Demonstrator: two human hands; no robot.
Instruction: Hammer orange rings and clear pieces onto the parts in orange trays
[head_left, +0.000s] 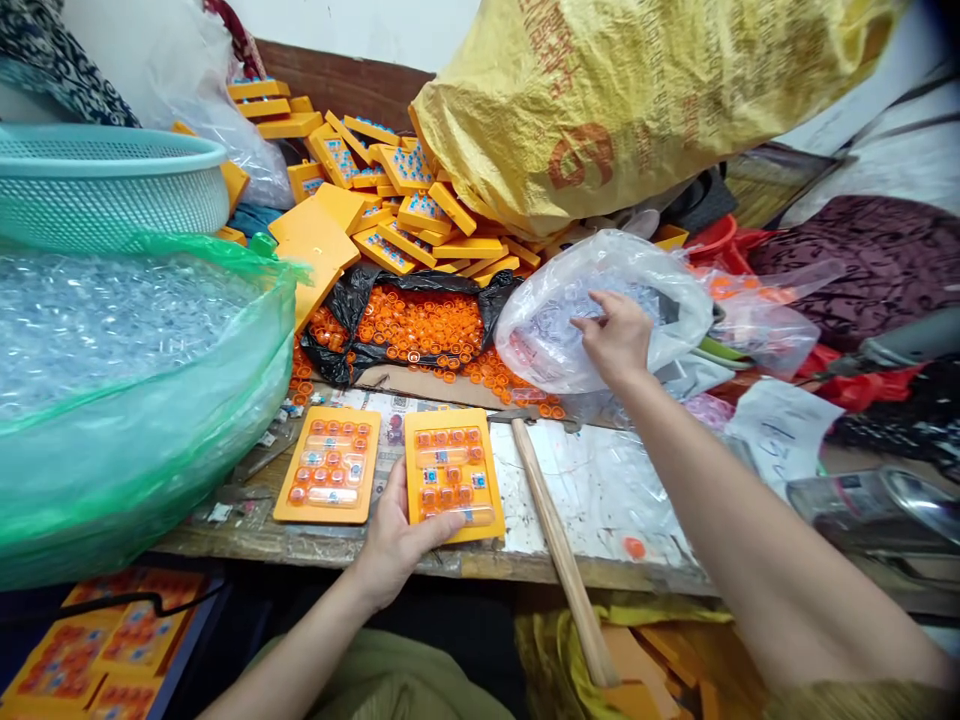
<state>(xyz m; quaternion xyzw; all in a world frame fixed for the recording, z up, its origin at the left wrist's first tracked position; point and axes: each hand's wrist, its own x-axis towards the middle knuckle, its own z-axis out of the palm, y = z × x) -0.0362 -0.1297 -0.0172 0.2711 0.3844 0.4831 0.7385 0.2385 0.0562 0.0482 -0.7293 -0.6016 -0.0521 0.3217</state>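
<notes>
A yellow panel (454, 480) fitted with orange rings and clear covers is held near the front of the counter (465, 567) by the left hand (394, 545), its thumb laid across the lower face and its fingers closed at the left edge. A similar panel (327, 465) is set to its left, and a wooden-handled hammer (555, 530) is laid to its right. Farther back, the right hand (621, 340) is held over a white plastic bag (525, 340) of clear pieces, its fingers parted with nothing seen between them.
</notes>
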